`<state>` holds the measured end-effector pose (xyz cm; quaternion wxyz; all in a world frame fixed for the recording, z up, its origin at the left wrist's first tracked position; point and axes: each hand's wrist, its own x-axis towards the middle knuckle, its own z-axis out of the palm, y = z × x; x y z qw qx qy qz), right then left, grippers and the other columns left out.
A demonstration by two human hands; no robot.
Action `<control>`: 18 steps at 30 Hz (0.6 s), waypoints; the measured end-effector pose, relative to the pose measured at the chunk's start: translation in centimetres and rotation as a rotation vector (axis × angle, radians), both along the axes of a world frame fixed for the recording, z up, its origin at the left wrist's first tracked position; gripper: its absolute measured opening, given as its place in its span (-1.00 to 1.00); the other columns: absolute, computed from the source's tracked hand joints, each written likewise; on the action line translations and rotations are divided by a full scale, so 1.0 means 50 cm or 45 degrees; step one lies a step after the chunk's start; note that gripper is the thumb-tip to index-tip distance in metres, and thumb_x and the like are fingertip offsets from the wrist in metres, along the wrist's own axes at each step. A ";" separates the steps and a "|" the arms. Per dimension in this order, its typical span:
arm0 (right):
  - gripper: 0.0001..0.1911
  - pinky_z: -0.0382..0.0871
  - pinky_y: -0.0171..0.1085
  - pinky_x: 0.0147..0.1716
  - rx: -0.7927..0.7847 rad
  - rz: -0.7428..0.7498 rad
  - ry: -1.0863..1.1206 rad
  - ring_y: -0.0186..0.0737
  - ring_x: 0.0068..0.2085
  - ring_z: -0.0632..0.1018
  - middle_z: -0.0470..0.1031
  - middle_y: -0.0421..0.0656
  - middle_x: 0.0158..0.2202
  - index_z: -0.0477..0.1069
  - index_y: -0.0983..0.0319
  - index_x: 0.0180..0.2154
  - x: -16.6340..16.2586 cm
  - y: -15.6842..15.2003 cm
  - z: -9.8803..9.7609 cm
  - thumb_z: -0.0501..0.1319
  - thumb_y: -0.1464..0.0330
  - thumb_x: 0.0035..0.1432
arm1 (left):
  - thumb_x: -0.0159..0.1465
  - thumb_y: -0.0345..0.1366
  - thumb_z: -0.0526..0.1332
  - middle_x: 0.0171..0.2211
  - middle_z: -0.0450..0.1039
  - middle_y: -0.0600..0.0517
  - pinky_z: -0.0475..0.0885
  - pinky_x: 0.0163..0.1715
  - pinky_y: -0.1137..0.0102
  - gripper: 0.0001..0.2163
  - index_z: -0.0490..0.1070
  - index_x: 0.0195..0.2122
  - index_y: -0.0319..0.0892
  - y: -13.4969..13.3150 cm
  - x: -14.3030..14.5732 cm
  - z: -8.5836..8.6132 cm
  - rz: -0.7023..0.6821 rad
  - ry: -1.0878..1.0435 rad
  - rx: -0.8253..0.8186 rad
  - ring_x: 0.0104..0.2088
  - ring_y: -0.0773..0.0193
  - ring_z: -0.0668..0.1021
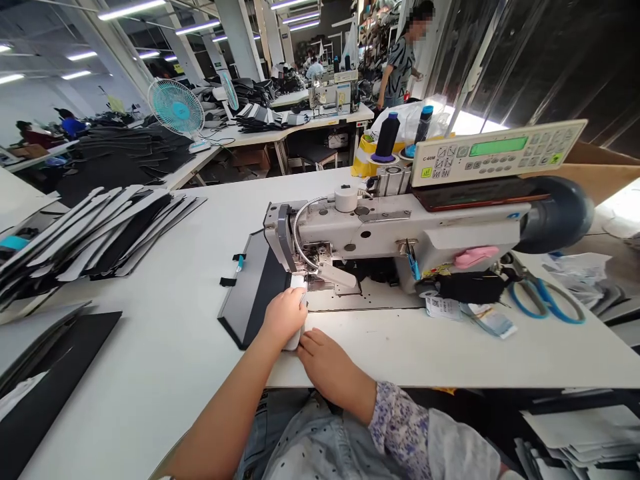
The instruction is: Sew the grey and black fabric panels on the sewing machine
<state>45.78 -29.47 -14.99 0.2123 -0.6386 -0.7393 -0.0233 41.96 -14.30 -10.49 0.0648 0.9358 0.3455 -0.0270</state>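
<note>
A grey and black fabric panel [253, 293] lies on the table, its right side reaching under the head of a sewing machine [350, 230]. My left hand [286, 313] bears down on the light strip along that right side, close to the presser foot, with its fingers bent over the edge. At the panel's near corner, my right hand [330, 367] pinches the edge between closed fingers. Two black tabs and a small blue piece stick out from the panel's left side. The needle area is partly hidden by the machine head and my left hand.
Grey and black cut pieces [115, 233] are stacked on the left, with a darker pile [55, 373] nearer. Blue-handled scissors [547, 300] and a pink cloth [476, 257] are at the right. A control panel [500, 153] tops the machine. A person [400, 67] stands further back.
</note>
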 end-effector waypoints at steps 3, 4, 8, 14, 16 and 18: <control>-0.88 0.35 -0.12 -0.14 -0.021 -0.015 -0.084 -0.12 -0.22 0.39 0.41 -0.05 -0.26 0.38 0.33 -0.21 0.015 0.027 0.000 0.13 0.55 0.19 | 0.16 -0.42 0.05 -0.12 0.50 -0.01 0.33 -0.24 0.38 -0.60 0.38 0.02 -0.04 0.013 0.003 0.007 -0.016 0.032 -0.041 -0.13 0.16 0.52; -0.86 0.35 -0.13 -0.17 -0.018 -0.021 -0.121 -0.12 -0.23 0.39 0.41 -0.04 -0.26 0.39 0.33 -0.21 0.020 0.035 0.001 0.11 0.57 0.19 | 0.16 -0.43 0.06 -0.13 0.51 0.00 0.33 -0.25 0.38 -0.60 0.38 0.01 -0.03 0.015 -0.001 0.012 -0.021 0.042 -0.070 -0.14 0.17 0.52; -0.83 0.35 -0.14 -0.20 -0.004 -0.064 -0.180 -0.11 -0.22 0.37 0.42 -0.04 -0.27 0.41 0.32 -0.24 0.038 0.058 0.005 0.09 0.59 0.18 | 0.15 -0.42 0.09 -0.21 0.52 0.06 0.32 -0.29 0.43 -0.62 0.42 -0.03 0.01 0.008 -0.040 0.033 -0.025 0.073 -0.240 -0.21 0.24 0.53; -0.81 0.34 -0.16 -0.11 0.021 -0.166 -0.020 -0.12 -0.16 0.38 0.42 -0.05 -0.21 0.41 0.32 -0.16 0.069 0.084 0.001 0.14 0.55 0.16 | 0.24 -0.43 0.04 -0.10 0.48 0.00 0.35 -0.16 0.41 -0.66 0.43 -0.01 -0.06 -0.019 -0.066 0.004 0.018 -0.076 -0.133 -0.12 0.24 0.51; -0.79 0.33 -0.16 -0.09 0.034 -0.188 0.021 -0.12 -0.15 0.38 0.42 -0.04 -0.19 0.42 0.32 -0.13 0.080 0.098 -0.005 0.15 0.54 0.17 | 0.25 -0.43 0.03 -0.10 0.48 0.00 0.36 -0.16 0.40 -0.67 0.43 -0.01 -0.08 -0.018 -0.056 -0.011 0.032 -0.124 -0.093 -0.12 0.24 0.51; -0.78 0.32 -0.15 -0.08 0.030 -0.204 0.032 -0.12 -0.15 0.38 0.43 -0.03 -0.18 0.42 0.32 -0.12 0.091 0.112 -0.010 0.14 0.54 0.18 | 0.25 -0.44 0.03 -0.11 0.48 0.00 0.37 -0.18 0.40 -0.68 0.44 -0.04 -0.08 -0.009 -0.042 -0.021 0.043 -0.159 -0.086 -0.14 0.24 0.51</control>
